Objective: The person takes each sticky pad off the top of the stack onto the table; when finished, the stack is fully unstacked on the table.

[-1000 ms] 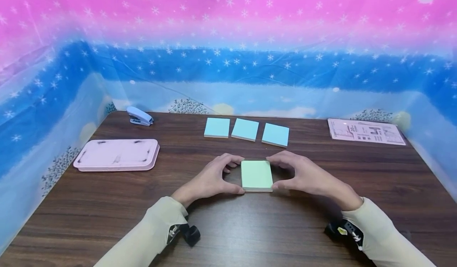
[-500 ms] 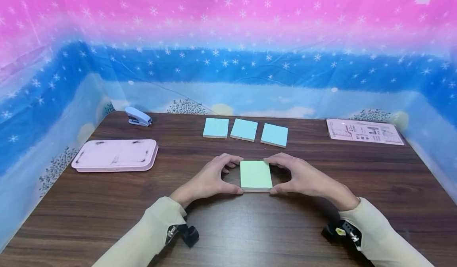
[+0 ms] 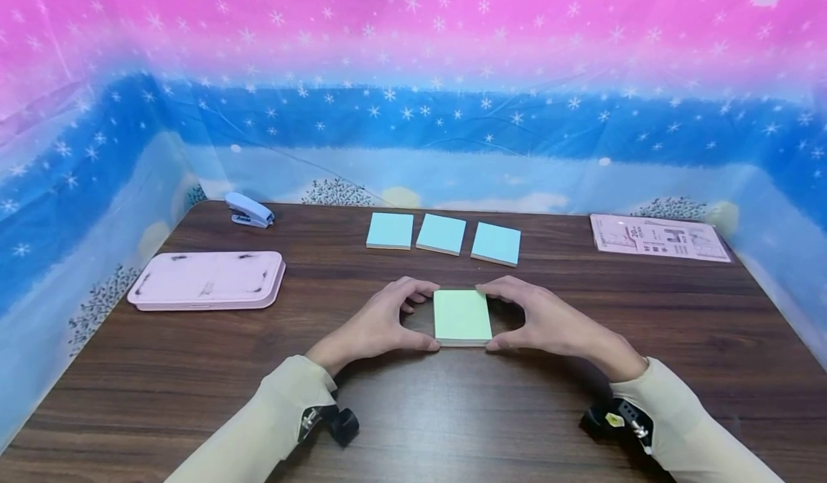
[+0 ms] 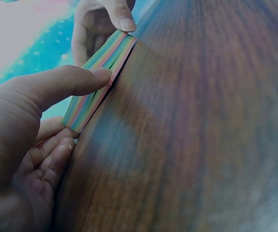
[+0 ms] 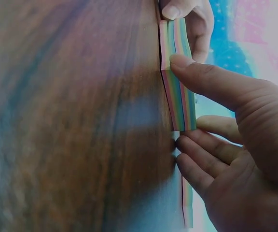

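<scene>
A stack of sticky note pads (image 3: 461, 316) with a light green top lies on the wooden table, between my two hands. Its edges show coloured stripes, and a thin gap splits the stack (image 5: 179, 92) into layers in the right wrist view. My left hand (image 3: 390, 319) grips the left side, thumb at the near corner and fingers at the far one. On the opposite side my right hand (image 3: 549, 316) holds the stack the same way, thumb in front and fingertips behind. In the left wrist view the left thumb (image 4: 71, 82) presses the striped edge.
Three blue-topped sticky note pads (image 3: 441, 235) lie in a row farther back. A pink case (image 3: 208, 280) sits at the left, with a light blue stapler (image 3: 250, 210) behind it. A flat pink printed packet (image 3: 660, 237) lies at the back right. Patterned cloth (image 3: 413, 124) surrounds the table.
My right hand has shifted slightly left, its thumb and fingertips now farther over the stack's right corners. The left hand keeps its hold. The whole view has drifted a little.
</scene>
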`<action>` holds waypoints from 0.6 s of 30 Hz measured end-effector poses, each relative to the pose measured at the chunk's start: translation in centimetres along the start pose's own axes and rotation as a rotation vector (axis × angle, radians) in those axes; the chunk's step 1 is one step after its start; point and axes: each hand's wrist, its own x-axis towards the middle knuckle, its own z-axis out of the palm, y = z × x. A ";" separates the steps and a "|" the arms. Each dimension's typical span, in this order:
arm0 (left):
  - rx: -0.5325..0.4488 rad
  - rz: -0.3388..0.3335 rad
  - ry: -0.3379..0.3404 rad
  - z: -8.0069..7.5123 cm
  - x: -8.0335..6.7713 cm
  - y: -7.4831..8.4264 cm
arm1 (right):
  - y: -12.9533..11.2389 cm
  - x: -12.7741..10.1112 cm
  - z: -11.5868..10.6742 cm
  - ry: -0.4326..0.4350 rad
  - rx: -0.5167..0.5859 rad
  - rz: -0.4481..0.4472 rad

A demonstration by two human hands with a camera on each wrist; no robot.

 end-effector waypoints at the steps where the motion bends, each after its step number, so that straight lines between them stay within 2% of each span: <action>1: 0.000 0.001 0.000 0.0 0.0 0.0 | 0.0 0.0 0.0 0.000 0.000 0.001; 18: 0.005 0.003 0.000 0.0 -0.1 0.1 | -0.1 0.0 0.1 0.011 -0.002 0.000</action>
